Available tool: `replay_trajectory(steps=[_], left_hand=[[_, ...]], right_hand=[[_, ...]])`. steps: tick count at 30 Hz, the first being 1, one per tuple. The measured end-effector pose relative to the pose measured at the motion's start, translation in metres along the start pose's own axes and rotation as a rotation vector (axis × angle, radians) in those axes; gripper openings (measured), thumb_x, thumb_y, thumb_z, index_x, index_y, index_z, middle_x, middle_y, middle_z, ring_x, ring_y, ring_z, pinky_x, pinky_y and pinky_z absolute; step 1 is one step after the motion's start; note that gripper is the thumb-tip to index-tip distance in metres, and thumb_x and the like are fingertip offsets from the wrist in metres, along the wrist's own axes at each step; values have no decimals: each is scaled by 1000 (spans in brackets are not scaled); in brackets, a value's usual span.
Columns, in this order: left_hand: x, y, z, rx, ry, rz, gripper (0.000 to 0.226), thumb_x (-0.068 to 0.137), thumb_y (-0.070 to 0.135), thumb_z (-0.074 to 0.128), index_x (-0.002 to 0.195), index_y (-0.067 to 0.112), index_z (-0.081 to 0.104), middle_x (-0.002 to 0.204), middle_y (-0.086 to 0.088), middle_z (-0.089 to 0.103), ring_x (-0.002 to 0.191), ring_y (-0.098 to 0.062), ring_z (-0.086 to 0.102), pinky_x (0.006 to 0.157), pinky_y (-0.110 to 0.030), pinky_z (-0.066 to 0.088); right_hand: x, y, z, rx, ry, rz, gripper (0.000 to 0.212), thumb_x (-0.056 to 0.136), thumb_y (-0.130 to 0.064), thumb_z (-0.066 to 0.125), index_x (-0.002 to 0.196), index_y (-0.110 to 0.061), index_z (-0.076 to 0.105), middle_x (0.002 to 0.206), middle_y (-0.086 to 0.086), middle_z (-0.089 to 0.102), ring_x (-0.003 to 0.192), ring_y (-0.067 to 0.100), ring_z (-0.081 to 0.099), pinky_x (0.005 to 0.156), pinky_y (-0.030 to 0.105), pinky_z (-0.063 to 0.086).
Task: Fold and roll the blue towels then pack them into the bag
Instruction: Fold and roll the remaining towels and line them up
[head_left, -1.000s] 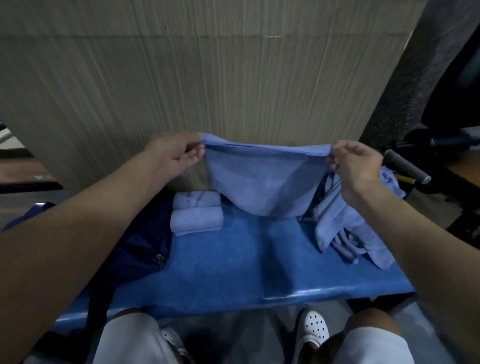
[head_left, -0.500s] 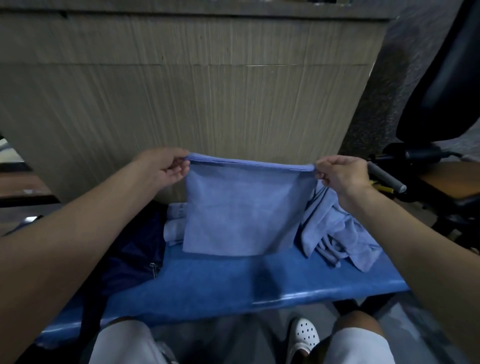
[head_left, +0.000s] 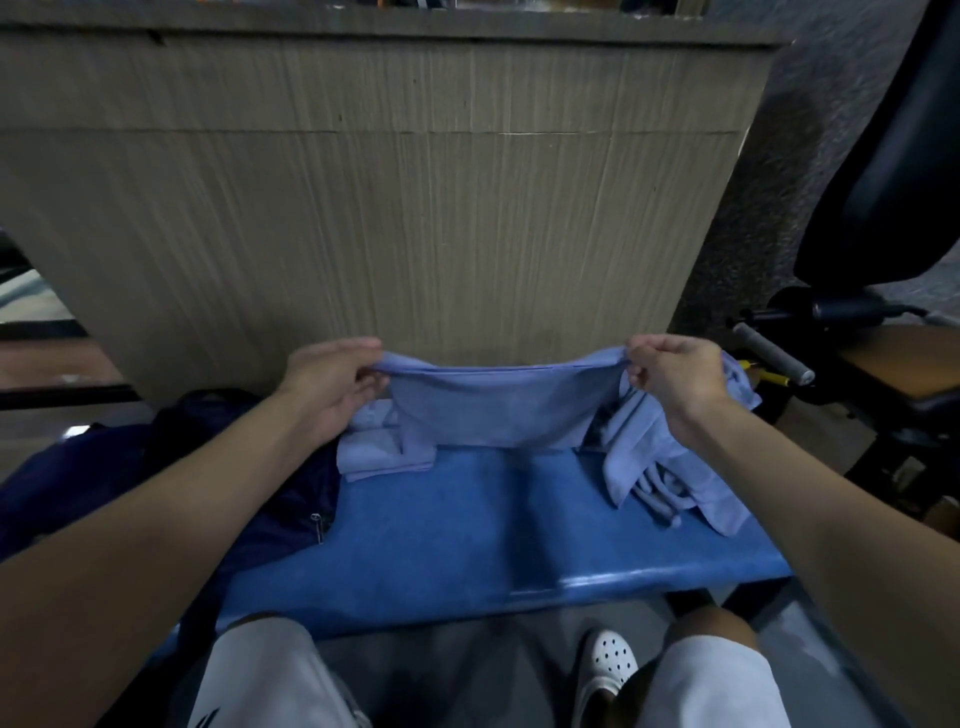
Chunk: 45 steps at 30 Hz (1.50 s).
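Note:
A light blue towel (head_left: 498, 410) hangs folded between my hands over the far side of the blue bench (head_left: 467, 535). My left hand (head_left: 332, 384) pinches its left top corner and my right hand (head_left: 675, 374) pinches the right one. Its lower edge touches the bench. Two rolled towels (head_left: 374, 452) lie behind its left side, partly hidden. A heap of unfolded blue towels (head_left: 675, 467) lies on the right of the bench. The dark navy bag (head_left: 260, 493) sits on the left end, under my left forearm.
A wood-grain panel (head_left: 389, 208) stands right behind the bench. A black chair with a metal handle (head_left: 774, 353) is at the right. My knees and a white shoe (head_left: 608, 670) are below the bench's near edge.
Both hands have lowered the towel toward the bench, so its bottom edge now rests on the surface. The view has tilted upward.

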<state>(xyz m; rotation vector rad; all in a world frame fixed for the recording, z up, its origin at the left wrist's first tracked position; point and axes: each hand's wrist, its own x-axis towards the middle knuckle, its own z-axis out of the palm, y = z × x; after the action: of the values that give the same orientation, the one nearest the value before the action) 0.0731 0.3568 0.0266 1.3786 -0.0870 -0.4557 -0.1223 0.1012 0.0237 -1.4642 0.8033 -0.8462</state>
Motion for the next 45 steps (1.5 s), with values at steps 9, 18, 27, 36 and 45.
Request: replay_trajectory(steps=[9, 18, 27, 36, 45], left_hand=[[-13, -7, -13, 224, -133, -4, 26, 86, -17, 54, 97, 2, 67, 102, -18, 65, 92, -21, 64, 71, -19, 58], [14, -11, -10, 377, -75, 316, 6, 86, -1, 69, 92, -2, 70, 85, -15, 68, 74, -15, 67, 73, -19, 58], [19, 33, 0, 355, -60, 519, 13, 88, 2, 67, 86, 15, 70, 79, -3, 68, 73, -9, 63, 80, -22, 54], [-50, -69, -79, 952, -459, 581, 26, 73, 0, 81, 69, 25, 73, 83, 9, 71, 76, 0, 64, 75, -8, 45], [-66, -128, -108, 974, -484, 444, 35, 75, 5, 81, 66, 38, 74, 82, 17, 74, 80, 1, 68, 77, -10, 47]], right_hand=[[-23, 16, -16, -242, -69, -47, 17, 89, 4, 61, 103, -4, 65, 78, 2, 62, 71, 14, 56, 84, 35, 50], [5, 17, -10, -187, 9, -73, 16, 89, -4, 67, 77, -15, 64, 73, 11, 65, 67, 22, 59, 83, 45, 54], [22, -16, -4, -143, 10, -312, 21, 88, -4, 63, 74, -19, 65, 78, 14, 67, 72, 23, 61, 74, 46, 55], [-58, 81, -76, -749, -356, -433, 22, 79, 8, 71, 71, -13, 69, 71, 10, 58, 63, 12, 56, 57, 7, 40], [-92, 137, -90, -857, -460, -338, 4, 80, -7, 76, 84, -7, 75, 78, -3, 55, 74, 11, 55, 72, 22, 38]])
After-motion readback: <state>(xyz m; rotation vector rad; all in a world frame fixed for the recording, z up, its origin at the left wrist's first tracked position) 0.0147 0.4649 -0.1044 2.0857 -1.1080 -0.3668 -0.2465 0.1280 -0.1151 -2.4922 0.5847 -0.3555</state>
